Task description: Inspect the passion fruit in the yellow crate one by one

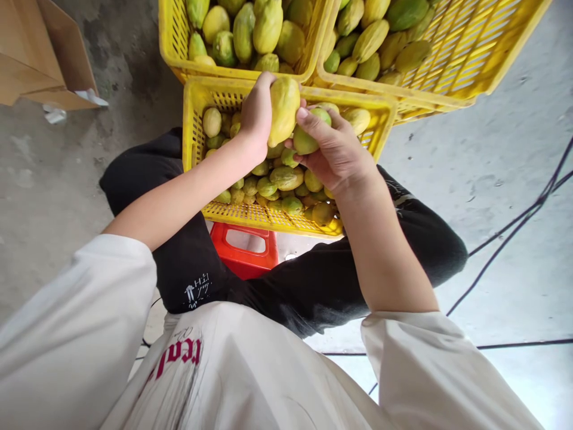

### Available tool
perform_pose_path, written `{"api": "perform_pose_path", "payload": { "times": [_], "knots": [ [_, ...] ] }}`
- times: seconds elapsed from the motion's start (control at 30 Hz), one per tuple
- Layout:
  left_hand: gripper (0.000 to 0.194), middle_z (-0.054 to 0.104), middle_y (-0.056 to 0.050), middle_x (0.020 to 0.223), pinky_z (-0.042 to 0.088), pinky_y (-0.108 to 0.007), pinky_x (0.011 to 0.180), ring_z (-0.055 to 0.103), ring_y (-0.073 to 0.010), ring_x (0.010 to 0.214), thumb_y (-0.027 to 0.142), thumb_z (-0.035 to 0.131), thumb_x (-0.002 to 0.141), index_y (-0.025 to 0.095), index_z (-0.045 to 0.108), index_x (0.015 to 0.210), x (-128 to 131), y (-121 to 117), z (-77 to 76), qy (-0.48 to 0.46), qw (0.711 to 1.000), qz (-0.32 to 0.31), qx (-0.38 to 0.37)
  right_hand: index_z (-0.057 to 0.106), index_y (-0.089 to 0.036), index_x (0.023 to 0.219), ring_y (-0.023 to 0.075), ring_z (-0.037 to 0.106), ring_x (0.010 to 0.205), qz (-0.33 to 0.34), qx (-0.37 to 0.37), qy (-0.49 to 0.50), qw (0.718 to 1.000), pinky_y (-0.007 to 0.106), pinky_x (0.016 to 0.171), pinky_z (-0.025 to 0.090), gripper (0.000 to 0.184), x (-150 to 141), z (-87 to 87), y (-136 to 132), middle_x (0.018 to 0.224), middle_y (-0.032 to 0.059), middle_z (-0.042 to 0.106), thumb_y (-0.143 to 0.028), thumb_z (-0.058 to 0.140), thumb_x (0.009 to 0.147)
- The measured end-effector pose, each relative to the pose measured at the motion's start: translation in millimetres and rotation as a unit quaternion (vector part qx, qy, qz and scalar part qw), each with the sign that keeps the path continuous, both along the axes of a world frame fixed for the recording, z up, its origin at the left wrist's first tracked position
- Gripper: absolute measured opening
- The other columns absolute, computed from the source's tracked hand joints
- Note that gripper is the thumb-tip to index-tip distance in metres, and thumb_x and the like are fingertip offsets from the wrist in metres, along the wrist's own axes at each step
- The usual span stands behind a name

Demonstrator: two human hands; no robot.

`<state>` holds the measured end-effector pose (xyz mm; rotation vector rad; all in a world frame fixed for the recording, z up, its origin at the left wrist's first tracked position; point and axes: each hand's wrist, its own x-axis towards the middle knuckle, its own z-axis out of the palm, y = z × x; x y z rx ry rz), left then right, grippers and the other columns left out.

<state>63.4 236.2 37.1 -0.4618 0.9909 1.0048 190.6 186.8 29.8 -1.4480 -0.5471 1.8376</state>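
Observation:
My left hand is closed around a large yellow papaya, held upright over the near yellow crate. Close beside it, my right hand grips a smaller, rounder green papaya between thumb and fingers. Both fruits are above the crate's contents, almost touching each other. Beneath the hands, many small yellow-green papayas fill the crate. Most of my left fingers are hidden behind the yellow papaya.
Two more yellow crates of papayas stand beyond, one at the back left and one at the back right. A red plastic stool sits between my legs. At left is an open cardboard box; black cables run along the right.

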Motion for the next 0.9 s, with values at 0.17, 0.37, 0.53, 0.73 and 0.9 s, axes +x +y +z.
{"api": "perform_pose_path", "payload": {
  "times": [0.17, 0.37, 0.53, 0.73, 0.9],
  "knots": [
    [0.045, 0.074, -0.005, 0.069, 0.068, -0.042, 0.063, 0.088, -0.0398, 0.104, 0.048, 0.071, 0.095, 0.045, 0.085, 0.138, 1, -2, -8.0, 0.099, 0.993, -0.022, 0.064, 0.069, -0.042, 0.097, 0.0380, 0.075, 0.118, 0.014, 0.007, 0.011, 1.000, 0.047, 0.069, 0.053, 0.046, 0, 1.2, -3, 0.110, -0.0027, 0.083, -0.050, 0.106, 0.069],
    [0.051, 0.084, -0.005, 0.083, 0.072, -0.048, 0.068, 0.090, -0.0425, 0.107, 0.055, 0.073, 0.091, 0.050, 0.081, 0.140, 2, -4, -2.8, 0.029, 0.999, -0.018, 0.004, 0.071, -0.044, 0.095, 0.0393, 0.075, 0.123, 0.021, 0.009, 0.010, 1.000, 0.050, 0.072, 0.054, 0.043, 2, -2.2, -2, 0.108, -0.0046, 0.084, -0.052, 0.105, 0.069],
    [0.062, 0.085, -0.003, 0.084, 0.074, -0.053, 0.076, 0.088, -0.0454, 0.118, 0.053, 0.074, 0.082, 0.050, 0.081, 0.144, 2, -2, -6.4, 0.043, 0.999, -0.028, 0.000, 0.070, -0.045, 0.096, 0.0392, 0.074, 0.124, 0.017, 0.007, 0.001, 1.000, 0.050, 0.074, 0.053, 0.043, 1, -9.4, -1, 0.111, -0.0056, 0.085, -0.052, 0.102, 0.067],
    [0.017, 0.074, -0.006, 0.068, 0.067, -0.051, 0.076, 0.085, -0.0446, 0.112, 0.046, 0.075, 0.090, 0.042, 0.082, 0.105, 0, -2, -19.5, 0.083, 0.996, -0.012, 0.028, 0.066, -0.043, 0.091, 0.0392, 0.073, 0.128, -0.016, -0.042, 0.034, 0.998, 0.044, 0.068, 0.048, 0.031, -9, 5.8, 7, 0.109, -0.0061, 0.087, -0.048, 0.076, 0.063],
    [0.012, 0.069, -0.004, 0.068, 0.049, -0.038, 0.074, 0.078, -0.0316, 0.116, 0.034, 0.073, 0.102, 0.033, 0.064, 0.093, -6, -4, -12.9, 0.083, 0.992, -0.060, 0.066, 0.066, -0.039, 0.087, 0.0425, 0.076, 0.126, -0.021, -0.033, 0.072, 0.997, 0.044, 0.064, 0.048, 0.027, -5, 22.0, 11, 0.113, -0.0038, 0.087, -0.041, 0.060, 0.060]
  ]
}}
